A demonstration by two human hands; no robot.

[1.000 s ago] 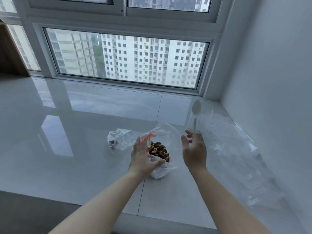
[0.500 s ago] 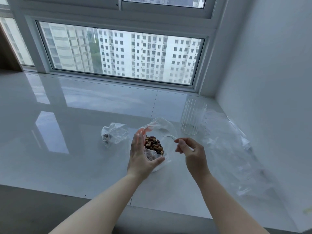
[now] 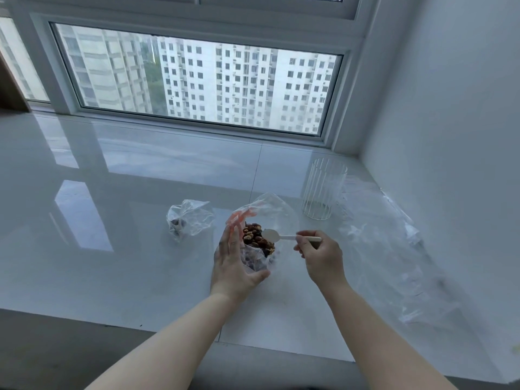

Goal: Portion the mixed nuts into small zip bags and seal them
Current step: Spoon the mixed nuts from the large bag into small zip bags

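No writing could be read anywhere in view. The bags, spoon and glass bore no legible labels.

In the centre of the frame the left hand (image 3: 239,266) cups an open plastic bag (image 3: 270,212) of mixed nuts (image 3: 257,237). The right hand (image 3: 320,257) pinches a white spoon (image 3: 277,237) over the nuts. A ribbed glass (image 3: 323,190) stands at upper right on the white tabletop (image 3: 112,263).
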